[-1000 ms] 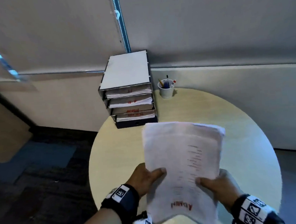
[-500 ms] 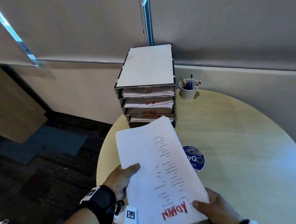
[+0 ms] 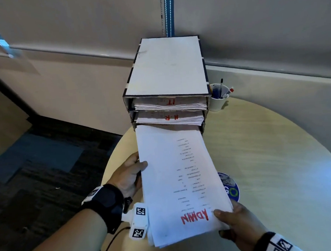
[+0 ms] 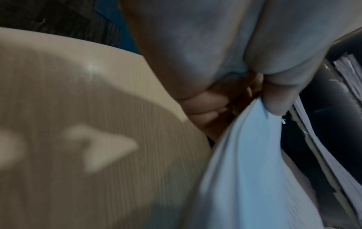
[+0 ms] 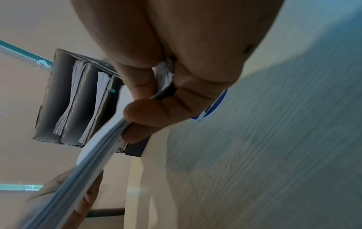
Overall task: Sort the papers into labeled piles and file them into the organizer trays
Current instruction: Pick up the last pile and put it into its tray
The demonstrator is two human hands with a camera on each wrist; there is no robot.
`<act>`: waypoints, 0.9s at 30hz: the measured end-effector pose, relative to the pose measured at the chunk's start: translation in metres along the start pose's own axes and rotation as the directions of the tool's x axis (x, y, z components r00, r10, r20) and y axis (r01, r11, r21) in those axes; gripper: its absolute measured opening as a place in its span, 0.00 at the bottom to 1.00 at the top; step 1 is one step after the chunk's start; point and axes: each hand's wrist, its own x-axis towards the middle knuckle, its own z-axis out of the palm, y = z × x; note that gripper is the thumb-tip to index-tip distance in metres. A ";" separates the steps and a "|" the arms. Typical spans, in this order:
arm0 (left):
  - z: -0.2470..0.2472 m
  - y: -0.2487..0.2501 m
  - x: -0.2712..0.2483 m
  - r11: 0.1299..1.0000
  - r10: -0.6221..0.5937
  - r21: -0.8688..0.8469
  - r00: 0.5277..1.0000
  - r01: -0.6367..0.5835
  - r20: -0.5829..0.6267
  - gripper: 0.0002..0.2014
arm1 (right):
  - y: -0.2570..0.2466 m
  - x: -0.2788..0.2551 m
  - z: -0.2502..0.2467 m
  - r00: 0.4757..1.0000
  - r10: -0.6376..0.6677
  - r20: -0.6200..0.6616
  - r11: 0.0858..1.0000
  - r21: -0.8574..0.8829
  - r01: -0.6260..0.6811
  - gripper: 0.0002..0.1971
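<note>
A thick stack of white papers [image 3: 181, 181] marked ADMIN in red is held level above the round table [image 3: 270, 157]. Its far edge reaches the third slot of the dark organizer [image 3: 165, 66], just under the trays labelled IT [image 3: 171, 102] and HR [image 3: 170, 118]. My left hand [image 3: 130, 174] grips the stack's left edge, thumb on top. My right hand [image 3: 236, 224] pinches the near right corner, thumb beside the red word. In the left wrist view the thumb [image 4: 274, 102] presses the papers [image 4: 245, 170]. In the right wrist view fingers [image 5: 141, 111] clamp the stack [image 5: 94, 155] before the organizer [image 5: 58, 100].
A white cup of pens [image 3: 218, 99] stands right of the organizer by the wall. A round blue sticker [image 3: 230, 189] lies on the table under the stack's right edge. Dark carpet [image 3: 37, 183] lies to the left, below the table's edge.
The ADMIN stack has swung flat and moved forward, so its far edge now meets the organizer's third slot. Both hands kept hold and went with it.
</note>
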 end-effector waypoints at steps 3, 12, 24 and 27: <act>0.003 0.008 0.010 1.000 0.011 -0.018 1.000 -0.011 -0.023 0.22 | -0.001 0.010 0.004 1.000 -0.016 -0.026 0.999 0.031 0.017 0.20; -0.013 -0.009 -0.014 0.986 -0.164 0.002 0.972 0.166 0.169 0.27 | -0.029 0.041 0.038 0.992 -0.069 -0.102 0.991 0.108 0.080 0.14; 0.026 0.012 0.042 0.912 -0.156 -0.383 0.988 0.148 0.012 0.11 | -0.109 0.088 0.074 0.981 -0.144 -0.127 0.869 0.458 0.187 0.11; 0.038 0.015 0.064 0.889 -0.144 -0.442 0.989 0.117 -0.027 0.07 | -0.086 0.069 0.061 0.959 -0.135 -0.249 0.836 0.491 0.245 0.15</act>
